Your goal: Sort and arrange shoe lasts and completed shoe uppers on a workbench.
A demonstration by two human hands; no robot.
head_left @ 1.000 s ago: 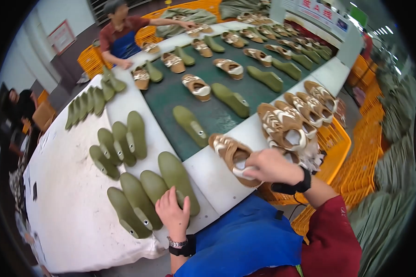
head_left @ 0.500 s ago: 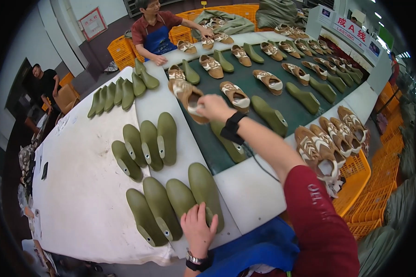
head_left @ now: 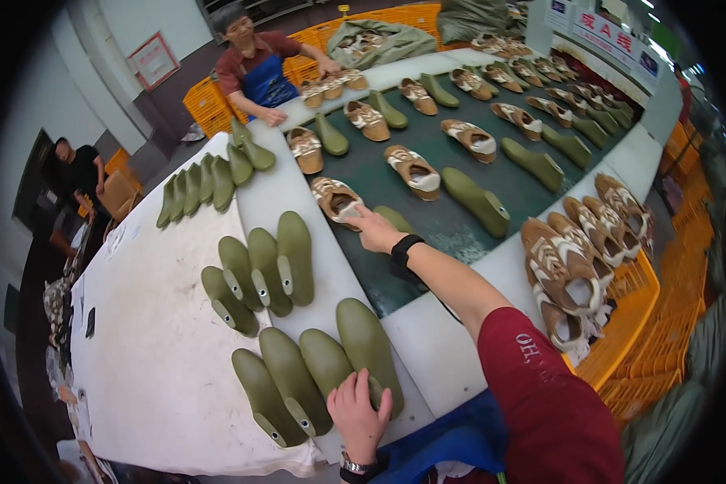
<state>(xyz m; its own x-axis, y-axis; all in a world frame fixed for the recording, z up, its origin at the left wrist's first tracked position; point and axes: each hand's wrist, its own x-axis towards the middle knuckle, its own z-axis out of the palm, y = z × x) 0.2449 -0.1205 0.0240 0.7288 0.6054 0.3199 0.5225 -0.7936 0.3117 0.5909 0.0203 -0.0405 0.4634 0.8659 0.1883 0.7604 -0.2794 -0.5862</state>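
My right hand (head_left: pixel 374 229) reaches over the dark green belt, its fingers closed on the heel of a brown and white sneaker (head_left: pixel 331 198). That sneaker rests on the belt's near left part, beside a green shoe last (head_left: pixel 394 219) partly hidden by my hand. Lower down, my left hand (head_left: pixel 360 413) straddles the heel of a green shoe last (head_left: pixel 366 339), thumb on one side and fingers on the other. This last is the rightmost in a row on the white table; another last (head_left: pixel 325 360) lies right beside it.
Sneakers and lasts stand in rows along the belt (head_left: pixel 356 263). More lasts (head_left: pixel 296 258) lie on the white table (head_left: pixel 157 323). Several sneakers (head_left: pixel 562 256) sit on the right ledge above orange crates (head_left: pixel 633 323). A co-worker (head_left: pixel 260 73) in a blue apron handles sneakers at the far edge.
My right hand has lowered the sneaker onto the belt. My left hand stays on the same last. The co-worker's sneakers now stand closer together, and my view has shifted slightly.
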